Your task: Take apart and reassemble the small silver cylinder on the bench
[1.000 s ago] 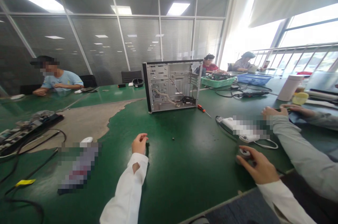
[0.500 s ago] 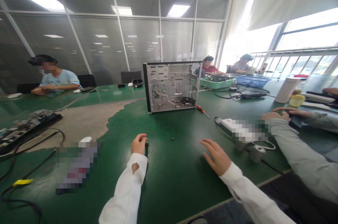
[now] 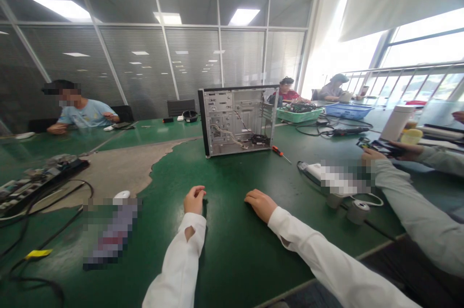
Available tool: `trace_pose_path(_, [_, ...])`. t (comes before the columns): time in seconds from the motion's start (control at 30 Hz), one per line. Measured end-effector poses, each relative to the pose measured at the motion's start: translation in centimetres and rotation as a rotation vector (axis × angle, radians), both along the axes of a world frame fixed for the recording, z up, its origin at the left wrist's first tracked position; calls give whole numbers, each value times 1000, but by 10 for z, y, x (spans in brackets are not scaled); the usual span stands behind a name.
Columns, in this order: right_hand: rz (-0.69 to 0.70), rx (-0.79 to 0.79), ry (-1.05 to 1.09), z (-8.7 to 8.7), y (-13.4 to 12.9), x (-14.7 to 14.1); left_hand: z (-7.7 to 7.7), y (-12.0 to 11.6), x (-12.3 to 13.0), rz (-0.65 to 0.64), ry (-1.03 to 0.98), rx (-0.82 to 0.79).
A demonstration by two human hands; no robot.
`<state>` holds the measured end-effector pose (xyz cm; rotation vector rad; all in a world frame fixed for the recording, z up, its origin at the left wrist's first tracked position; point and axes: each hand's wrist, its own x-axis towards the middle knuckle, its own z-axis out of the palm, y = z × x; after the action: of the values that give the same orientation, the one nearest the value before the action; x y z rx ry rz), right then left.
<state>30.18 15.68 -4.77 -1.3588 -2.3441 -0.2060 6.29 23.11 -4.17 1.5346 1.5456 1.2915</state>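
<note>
Grey metal case, boxy, open-sided, upright on glossy green bench. Left hand in front of it, fingers loosely curled. Right hand: fingers together, bent down; can't tell if either pinches anything. Slim orange-handled screwdriver beside case.

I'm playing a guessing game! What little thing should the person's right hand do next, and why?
Probably pinch and lift gently. The right hand is low over or on the green table, its fingertips close to where a tiny dark piece lay half a second ago. That piece no longer shows, so it may be under them; I can't tell whether it's already held.
</note>
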Motion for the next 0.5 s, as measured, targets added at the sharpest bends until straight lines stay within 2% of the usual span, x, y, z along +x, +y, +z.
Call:
trace_pose_path(0.1, [-78,48,-45,5,-34,30,0,1,-1,3,1,-8])
trace_pose_path(0.17, [-216,136,-68,8,-60,64,0,1,-1,12,9,-17])
trace_pose_path(0.27, [-516,342,-51,14,-94,130,1,0,0,13,26,-23])
trace_pose_path(0.33, [-775,430,-26,17,-112,171,2,-1,0,9,38,-22])
trace_pose_path(0.43, [-1002,391,-6,19,-130,212,4,-2,1,14,49,-17])
trace_pose_path(0.5, [-1042,318,10,18,-136,222,4,-3,1,16,44,-15])
